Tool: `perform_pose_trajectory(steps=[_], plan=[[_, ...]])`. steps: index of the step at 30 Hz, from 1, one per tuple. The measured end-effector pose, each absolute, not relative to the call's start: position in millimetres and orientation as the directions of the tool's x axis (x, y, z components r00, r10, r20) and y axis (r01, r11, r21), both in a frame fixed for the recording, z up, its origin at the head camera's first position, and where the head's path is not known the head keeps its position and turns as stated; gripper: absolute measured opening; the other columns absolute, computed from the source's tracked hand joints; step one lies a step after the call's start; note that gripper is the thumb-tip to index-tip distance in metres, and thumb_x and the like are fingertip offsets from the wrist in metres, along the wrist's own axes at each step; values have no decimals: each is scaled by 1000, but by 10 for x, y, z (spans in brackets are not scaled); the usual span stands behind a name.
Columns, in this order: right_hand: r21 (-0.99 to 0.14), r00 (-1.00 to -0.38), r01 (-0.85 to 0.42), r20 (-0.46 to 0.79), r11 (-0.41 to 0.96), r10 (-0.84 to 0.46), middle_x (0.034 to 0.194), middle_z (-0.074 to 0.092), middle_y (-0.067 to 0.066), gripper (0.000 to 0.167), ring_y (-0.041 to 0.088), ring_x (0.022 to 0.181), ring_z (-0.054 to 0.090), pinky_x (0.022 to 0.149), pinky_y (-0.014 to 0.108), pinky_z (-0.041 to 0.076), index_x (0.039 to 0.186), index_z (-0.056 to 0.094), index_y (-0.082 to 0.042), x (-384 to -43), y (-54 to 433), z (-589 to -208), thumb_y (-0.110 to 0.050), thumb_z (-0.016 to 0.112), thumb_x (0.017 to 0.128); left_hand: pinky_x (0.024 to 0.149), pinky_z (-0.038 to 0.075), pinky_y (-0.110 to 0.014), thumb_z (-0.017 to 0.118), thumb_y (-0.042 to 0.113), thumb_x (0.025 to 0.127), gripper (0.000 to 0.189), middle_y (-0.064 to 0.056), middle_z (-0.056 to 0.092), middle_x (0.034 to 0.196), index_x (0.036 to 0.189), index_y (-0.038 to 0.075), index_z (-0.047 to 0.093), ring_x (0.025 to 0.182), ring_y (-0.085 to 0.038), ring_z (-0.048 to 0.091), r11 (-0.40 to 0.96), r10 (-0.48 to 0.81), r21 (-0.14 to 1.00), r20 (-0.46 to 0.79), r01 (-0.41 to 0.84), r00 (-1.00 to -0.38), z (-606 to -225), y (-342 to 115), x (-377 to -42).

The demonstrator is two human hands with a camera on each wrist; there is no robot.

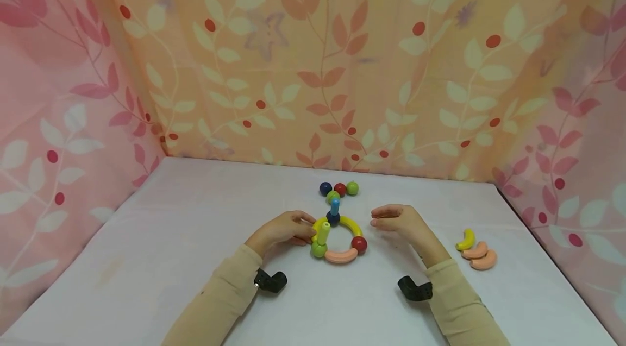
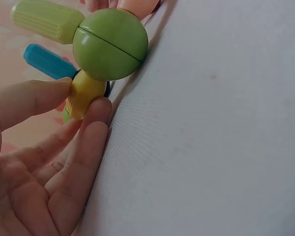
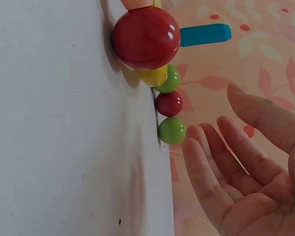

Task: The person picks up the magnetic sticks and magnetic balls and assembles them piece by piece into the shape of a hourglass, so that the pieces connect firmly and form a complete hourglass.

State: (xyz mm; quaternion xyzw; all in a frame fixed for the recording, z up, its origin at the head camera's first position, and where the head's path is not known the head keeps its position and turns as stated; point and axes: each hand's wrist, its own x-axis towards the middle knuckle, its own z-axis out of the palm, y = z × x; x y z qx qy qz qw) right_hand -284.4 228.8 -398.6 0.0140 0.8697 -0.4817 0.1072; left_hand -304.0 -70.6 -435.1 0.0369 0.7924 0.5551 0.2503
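Observation:
A ring of toy building pieces lies on the white table: curved yellow rods (image 1: 351, 224), a peach curved rod (image 1: 341, 256), a red ball (image 3: 146, 37), a green ball (image 2: 110, 44) and a dark blue ball (image 1: 333, 219). A light green stick (image 1: 324, 233) stands up from the green ball, and a blue stick (image 1: 335, 207) rises from the dark blue one. At the ring's left side, my left hand (image 1: 288, 226) pinches a yellow curved rod (image 2: 86, 93) between thumb and fingers. My right hand (image 1: 402, 222) hovers just right of the ring, fingers relaxed and holding nothing.
Behind the ring sit several loose balls, among them a red ball (image 1: 339, 189) and a green ball (image 1: 352, 188). Spare curved rods, one yellow (image 1: 468, 239) and two peach (image 1: 483, 260), lie at the right. Floral curtains (image 1: 313, 63) enclose the table (image 1: 146, 259).

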Motion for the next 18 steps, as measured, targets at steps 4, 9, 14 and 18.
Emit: perform_pose_trajectory(steps=[4,9,14,18], plan=[[-823,-976,136,-206,552,-66,125,69,9,49,22,115,59,103,45,47,127,66,-8,-2843,2309,-3960,-36,75,88,77,60,-25,73,18,89,40,-8,71,105,125,7,62,80,-13,68,366,345,905,-351,-219,-871,-4350,-713,-3031],[-806,-981,114,-185,581,-63,130,66,10,59,30,127,53,109,55,41,129,65,-9,-2805,2441,-3928,-48,74,86,76,60,-25,73,18,89,39,-7,72,104,125,7,62,80,-12,67,358,352,908,-348,-219,-869,-4379,-693,-3058],[-806,-983,100,-169,584,-64,134,65,11,66,31,130,51,109,55,40,132,62,-9,-2737,2667,-3911,-54,73,84,76,60,-25,74,18,88,39,-6,72,102,124,9,63,80,-13,68,360,347,905,-355,-226,-868,-4397,-714,-3085],[-806,-987,82,-147,586,-64,137,63,12,68,32,130,53,109,55,41,134,61,-9,-2700,2852,-3899,-55,72,85,76,60,-26,73,17,88,40,-6,73,101,125,8,62,81,-13,68,364,354,906,-350,-217,-867,-4399,-738,-3089]])
